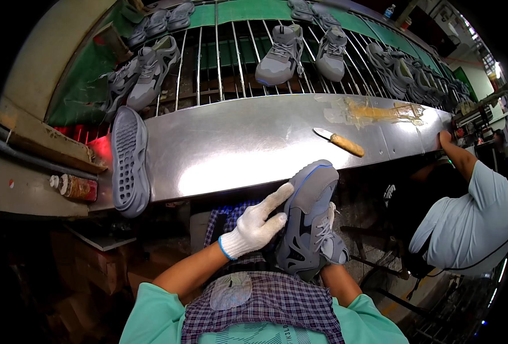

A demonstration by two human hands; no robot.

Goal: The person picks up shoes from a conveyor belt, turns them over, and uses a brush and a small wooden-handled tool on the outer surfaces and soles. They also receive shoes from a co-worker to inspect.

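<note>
At the smooth steel counter's [225, 143] near edge, a grey, round-toed shoe [307, 221] is pointing toe-up; the knit-gloved left hand [251, 228] is resting parted fingers against it; the right hand's are hiding, grip impossible to tell.

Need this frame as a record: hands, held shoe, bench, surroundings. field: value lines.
held shoe: grey, laced, blue line near toe
left hand: white glove, fingers touching the shoe near its toe
right hand: hidden by the shoe, grip unclear
metal bench: knife lying on it, wooden handle; grey sole at left end
beyond bench: grey shoes on metal bars
right side: co-worker, light-blue shirt
</note>
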